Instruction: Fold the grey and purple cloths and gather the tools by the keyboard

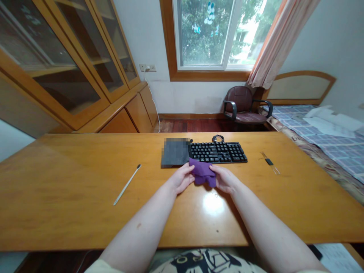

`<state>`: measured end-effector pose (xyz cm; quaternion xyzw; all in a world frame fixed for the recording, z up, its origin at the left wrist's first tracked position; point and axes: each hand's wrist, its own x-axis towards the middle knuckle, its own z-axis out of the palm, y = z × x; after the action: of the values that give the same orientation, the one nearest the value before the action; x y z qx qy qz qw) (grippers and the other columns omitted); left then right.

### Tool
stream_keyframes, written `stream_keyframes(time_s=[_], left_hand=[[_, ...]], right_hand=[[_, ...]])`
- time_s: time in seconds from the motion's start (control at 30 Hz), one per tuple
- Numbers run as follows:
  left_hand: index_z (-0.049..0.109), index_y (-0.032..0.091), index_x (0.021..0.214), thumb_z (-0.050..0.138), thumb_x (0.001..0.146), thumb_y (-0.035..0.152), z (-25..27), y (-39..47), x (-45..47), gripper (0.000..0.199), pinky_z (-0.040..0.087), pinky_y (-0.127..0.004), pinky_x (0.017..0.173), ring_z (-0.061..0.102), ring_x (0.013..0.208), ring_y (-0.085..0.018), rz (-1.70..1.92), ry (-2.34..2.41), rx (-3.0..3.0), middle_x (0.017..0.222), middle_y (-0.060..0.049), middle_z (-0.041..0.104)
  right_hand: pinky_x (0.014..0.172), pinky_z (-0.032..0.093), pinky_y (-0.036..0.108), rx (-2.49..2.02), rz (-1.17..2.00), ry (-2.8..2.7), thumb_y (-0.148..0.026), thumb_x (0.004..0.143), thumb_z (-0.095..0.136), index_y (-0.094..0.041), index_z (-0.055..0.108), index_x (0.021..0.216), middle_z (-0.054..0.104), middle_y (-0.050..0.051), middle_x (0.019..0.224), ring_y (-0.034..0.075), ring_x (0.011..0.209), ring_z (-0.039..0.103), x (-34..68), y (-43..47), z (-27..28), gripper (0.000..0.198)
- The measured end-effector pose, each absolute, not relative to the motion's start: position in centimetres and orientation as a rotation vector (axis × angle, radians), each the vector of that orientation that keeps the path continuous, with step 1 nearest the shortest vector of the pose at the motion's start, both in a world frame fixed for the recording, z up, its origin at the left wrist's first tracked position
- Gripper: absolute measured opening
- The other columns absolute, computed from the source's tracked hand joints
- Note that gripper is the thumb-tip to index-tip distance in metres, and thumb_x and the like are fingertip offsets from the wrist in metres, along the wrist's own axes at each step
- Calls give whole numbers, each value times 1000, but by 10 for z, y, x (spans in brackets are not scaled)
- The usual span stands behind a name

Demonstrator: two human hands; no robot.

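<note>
A purple cloth (204,172) is stretched between my two hands, just in front of the black keyboard (218,152). My left hand (183,178) pinches its left edge, and my right hand (224,179) grips the right edge. The cloth's lower part hangs in loose folds. Beyond my left hand lies a dark flat item (174,152), blurred by pixelation, covering the left end of the keyboard. A coiled black cable (218,138) rests behind the keyboard.
On the wooden desk (79,182), a long pale stick with a dark tip (127,184) lies at the left. A small black item with thin prongs (269,162) sits at the right. Past the desk stand an office chair (243,104), a bed (318,121) and a glass-doored cabinet (85,57).
</note>
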<state>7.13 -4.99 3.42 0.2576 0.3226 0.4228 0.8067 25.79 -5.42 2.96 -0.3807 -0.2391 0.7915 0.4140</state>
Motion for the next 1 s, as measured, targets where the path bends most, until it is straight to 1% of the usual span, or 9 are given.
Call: stream_keyframes(time_s=[0.13,0.27,0.33,0.5,0.67,0.73,0.83,0.93,1.0], left_hand=[[58,19,114,69,71,17,37,-49,73,45,51,-32,82,66,89,-18,880,751,571,110,-9,68],[62,12,105,62,77,25,33,-46,71,31,52,-28,74,66,78,-16,848,788,448,97,-10,70],[64,11,100,59,77,23,31,-45,70,27,52,-28,74,66,77,-16,820,773,403,92,-10,71],[64,14,104,63,60,2,32,-48,70,45,45,-36,95,63,98,-21,837,665,599,107,-10,69],[62,17,113,68,57,0,39,-49,66,58,43,-34,95,61,103,-21,774,644,698,118,-10,65],[62,16,114,68,55,-1,40,-48,64,62,42,-33,94,61,104,-22,790,641,726,119,-11,64],[61,15,116,69,62,10,37,-45,62,54,43,-34,93,63,101,-22,759,625,670,116,-12,66],[63,13,111,61,77,30,32,-44,64,38,47,-33,88,65,91,-19,680,685,508,105,-11,70],[64,13,107,58,80,33,30,-45,66,34,47,-32,88,66,88,-18,672,739,440,99,-10,71]], right_hand=[[62,54,23,-923,1956,-692,-25,72,72,-17,69,90,72,7,85,15,69,66,258,-54,30,20],[54,51,21,-944,1949,-674,-23,75,67,-14,68,89,71,7,79,13,62,64,260,-52,25,16],[54,51,20,-909,1961,-647,-20,78,64,-13,67,91,71,7,79,13,62,64,260,-51,22,15],[64,53,24,-851,1971,-586,-20,83,57,-13,65,95,72,8,86,14,70,67,261,-49,21,17],[71,53,30,-911,1891,-483,-24,84,47,-15,64,93,72,10,87,20,81,67,261,-47,29,21],[67,52,31,-942,1843,-511,-29,83,48,-16,63,90,72,9,86,21,82,67,259,-48,32,21],[59,49,28,-956,1831,-663,-38,78,59,-16,63,85,70,8,81,20,75,65,256,-51,33,24],[63,47,26,-925,1794,-796,-33,64,77,-16,63,75,67,4,72,15,66,61,254,-55,30,24],[67,46,26,-899,1778,-836,-29,60,81,-15,63,72,66,2,71,13,65,59,254,-56,28,26]])
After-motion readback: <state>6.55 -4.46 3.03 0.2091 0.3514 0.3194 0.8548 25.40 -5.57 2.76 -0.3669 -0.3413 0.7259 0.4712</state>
